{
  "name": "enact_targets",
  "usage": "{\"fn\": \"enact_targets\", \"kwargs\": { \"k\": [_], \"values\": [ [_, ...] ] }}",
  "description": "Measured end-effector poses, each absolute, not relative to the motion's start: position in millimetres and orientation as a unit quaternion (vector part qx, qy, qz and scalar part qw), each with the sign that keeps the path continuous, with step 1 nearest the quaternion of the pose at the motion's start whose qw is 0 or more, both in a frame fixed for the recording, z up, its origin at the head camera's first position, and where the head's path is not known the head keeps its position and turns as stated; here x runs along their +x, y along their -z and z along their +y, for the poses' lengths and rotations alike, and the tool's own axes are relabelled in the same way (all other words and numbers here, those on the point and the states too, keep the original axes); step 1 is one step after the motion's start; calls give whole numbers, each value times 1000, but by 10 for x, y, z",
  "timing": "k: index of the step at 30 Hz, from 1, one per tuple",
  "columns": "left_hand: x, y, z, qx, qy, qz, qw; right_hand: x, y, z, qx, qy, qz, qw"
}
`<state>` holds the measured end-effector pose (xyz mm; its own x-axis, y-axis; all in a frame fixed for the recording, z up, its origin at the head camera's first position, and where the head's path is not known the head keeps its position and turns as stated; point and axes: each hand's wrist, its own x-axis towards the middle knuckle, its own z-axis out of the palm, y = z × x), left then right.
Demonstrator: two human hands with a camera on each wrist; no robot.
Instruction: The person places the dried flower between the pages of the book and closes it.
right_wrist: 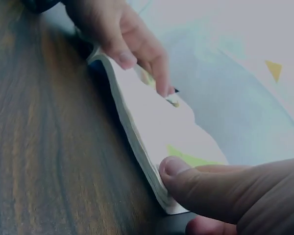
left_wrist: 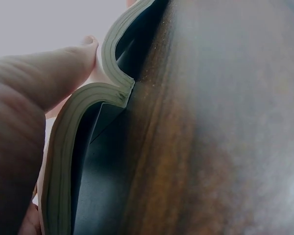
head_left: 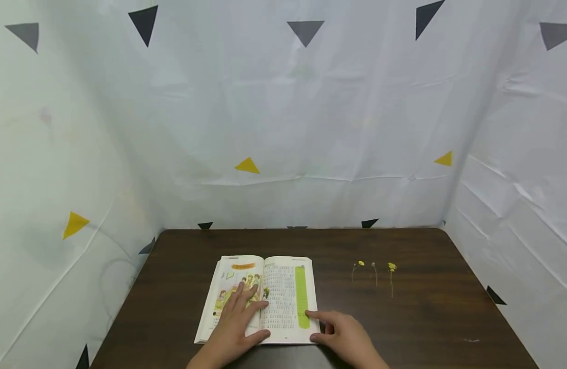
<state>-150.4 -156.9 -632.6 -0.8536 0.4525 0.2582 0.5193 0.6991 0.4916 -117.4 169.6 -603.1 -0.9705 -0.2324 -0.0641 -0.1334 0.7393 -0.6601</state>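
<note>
An open book (head_left: 288, 335) with illustrated and printed pages lies on the dark wooden table. My left hand (head_left: 236, 324) rests on its left page, fingers spread toward the picture, thumb reaching across the centre fold near the bottom. In the left wrist view, the thumb lies over the book's curved page block (left_wrist: 63, 147). At the right page's outer edge is my right hand (head_left: 342, 334). Its index fingertip touches the green strip (head_left: 302, 292), and its thumb rests on the page near the lower corner. The other fingers bend beside the edge, partly hidden.
Several small flower sprigs lie right of the book, among them a yellow sprig (head_left: 391, 268) and another yellow one (head_left: 361, 263). A white curtain (head_left: 339, 128) with black, grey and yellow triangles surrounds the table (head_left: 449, 307) at the back and sides.
</note>
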Motion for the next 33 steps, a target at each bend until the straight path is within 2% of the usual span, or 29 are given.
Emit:
{"fn": "enact_targets", "kwargs": {
  "k": [12,26,33],
  "values": [
    [-1516,6297,-1569,-267,277,-921,55,-1177,6092,1626,-83,334,939,24],
    [-1483,6313,-1580,-277,268,-921,63,-1112,6139,1488,-101,334,934,-73],
    [-1492,6311,-1583,-271,274,-921,55,-1128,6124,1475,-113,346,929,-75]
  ]
}}
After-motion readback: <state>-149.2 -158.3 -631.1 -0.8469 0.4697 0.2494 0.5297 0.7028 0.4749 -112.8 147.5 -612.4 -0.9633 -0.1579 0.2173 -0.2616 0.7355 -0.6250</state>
